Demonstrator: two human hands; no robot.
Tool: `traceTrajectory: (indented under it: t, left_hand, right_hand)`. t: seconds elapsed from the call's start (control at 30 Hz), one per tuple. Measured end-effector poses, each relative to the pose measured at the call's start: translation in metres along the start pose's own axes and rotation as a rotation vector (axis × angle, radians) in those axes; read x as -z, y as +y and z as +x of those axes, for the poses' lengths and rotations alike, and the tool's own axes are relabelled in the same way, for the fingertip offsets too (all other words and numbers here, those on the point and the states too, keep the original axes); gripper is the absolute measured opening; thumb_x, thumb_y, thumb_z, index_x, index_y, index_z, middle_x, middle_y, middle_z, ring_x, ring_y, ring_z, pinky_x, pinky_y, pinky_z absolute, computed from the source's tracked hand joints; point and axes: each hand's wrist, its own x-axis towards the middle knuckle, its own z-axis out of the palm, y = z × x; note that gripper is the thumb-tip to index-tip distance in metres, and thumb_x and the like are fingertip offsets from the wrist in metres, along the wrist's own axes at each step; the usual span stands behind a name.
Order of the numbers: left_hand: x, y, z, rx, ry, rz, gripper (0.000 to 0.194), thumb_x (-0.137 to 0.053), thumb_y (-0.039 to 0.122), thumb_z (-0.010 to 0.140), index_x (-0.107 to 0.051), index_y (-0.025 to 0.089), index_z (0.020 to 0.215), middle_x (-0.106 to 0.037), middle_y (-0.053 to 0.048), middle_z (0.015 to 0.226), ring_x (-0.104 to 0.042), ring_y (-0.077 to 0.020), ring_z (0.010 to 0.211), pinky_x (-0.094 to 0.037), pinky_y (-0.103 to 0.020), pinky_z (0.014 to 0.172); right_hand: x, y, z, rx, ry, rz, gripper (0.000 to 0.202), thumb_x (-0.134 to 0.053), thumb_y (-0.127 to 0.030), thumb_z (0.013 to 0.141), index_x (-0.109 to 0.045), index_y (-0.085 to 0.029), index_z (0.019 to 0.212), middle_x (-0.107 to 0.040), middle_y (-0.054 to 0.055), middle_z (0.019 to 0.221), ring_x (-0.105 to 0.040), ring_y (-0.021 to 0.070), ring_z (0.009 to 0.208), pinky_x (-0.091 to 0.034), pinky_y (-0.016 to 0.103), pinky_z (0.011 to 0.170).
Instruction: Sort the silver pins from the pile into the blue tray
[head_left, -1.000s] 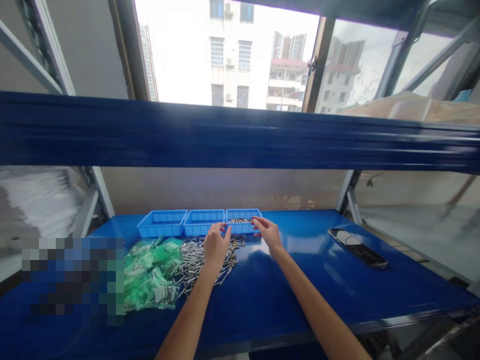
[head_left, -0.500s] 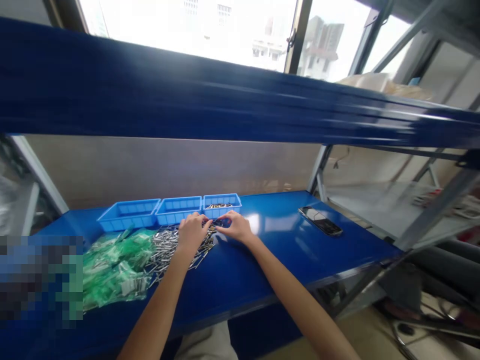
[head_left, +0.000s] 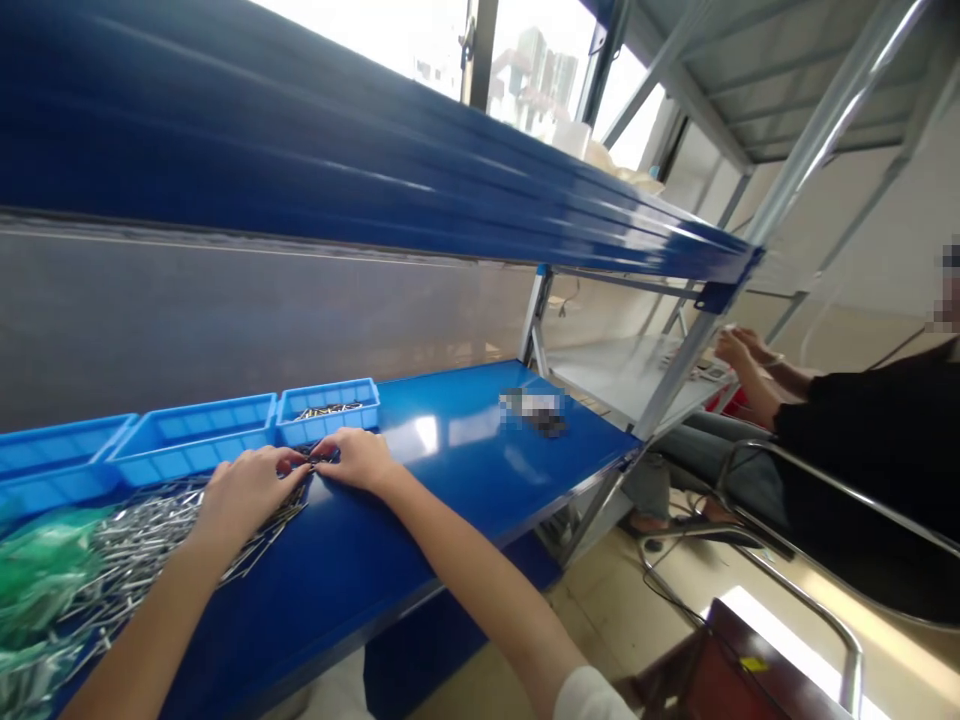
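Observation:
On the blue tabletop lies a loose heap of thin silver metal pins [head_left: 154, 530], some darker ones at its right edge. My left hand [head_left: 247, 490] rests over that edge, thumb and fingers drawn together. My right hand [head_left: 352, 460] meets it from the right in a pinch, the fingertips of both nearly touching. Whatever small piece is between them is too hidden to make out. Just behind the hands stands a small blue bin [head_left: 330, 410] with some brassy and silver pins inside.
Two more blue bins, one in the middle [head_left: 199, 425] and one at the left [head_left: 64, 460], continue the row. Green plastic bags [head_left: 52, 570] lie front left. A blue shelf beam [head_left: 375, 170] crosses above the table [head_left: 450, 480]. At right, another person [head_left: 847, 430] sits on a metal-framed chair.
My view has swung to the right, so the bins and heap appear farther left and the seated person shows. Both hands stay pinched together at the heap's edge.

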Motion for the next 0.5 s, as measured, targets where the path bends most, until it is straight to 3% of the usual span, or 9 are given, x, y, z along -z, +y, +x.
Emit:
traceTrajectory:
  t: [0.1, 0.3, 0.5]
  left_hand:
    - [-0.001, -0.002, 0.0, 0.011, -0.004, -0.031, 0.054, -0.022, 0.053, 0.08, -0.062, 0.02, 0.097, -0.065, 0.002, 0.085, -0.053, -0.0149, 0.083, -0.034, -0.026, 0.073]
    - [-0.002, -0.01, -0.001, -0.045, -0.031, -0.181, 0.043, -0.038, 0.05, 0.075, -0.063, 0.021, 0.093, -0.065, -0.005, 0.091, -0.056, -0.0237, 0.086, -0.039, -0.031, 0.071]
    - [-0.005, -0.012, 0.001, -0.063, -0.055, -0.284, 0.041, -0.044, 0.055, 0.07, -0.066, 0.025, 0.087, -0.066, -0.003, 0.088, -0.056, -0.0241, 0.085, -0.042, -0.03, 0.07]
  right_hand:
    - [-0.002, 0.002, 0.001, -0.016, -0.005, 0.029, 0.026, -0.056, -0.04, 0.075, -0.064, -0.027, 0.097, -0.065, -0.003, 0.098, -0.057, 0.0159, 0.092, -0.042, 0.023, 0.071]
    - [-0.001, 0.006, -0.002, -0.042, 0.013, 0.075, 0.026, -0.059, -0.043, 0.073, -0.065, -0.028, 0.093, -0.067, -0.004, 0.094, -0.059, 0.0145, 0.089, -0.042, 0.022, 0.069]
    - [0.0, 0.003, -0.003, -0.021, 0.004, 0.066, 0.027, -0.059, -0.043, 0.074, -0.065, -0.027, 0.094, -0.067, -0.003, 0.095, -0.06, 0.0155, 0.088, -0.042, 0.022, 0.069]
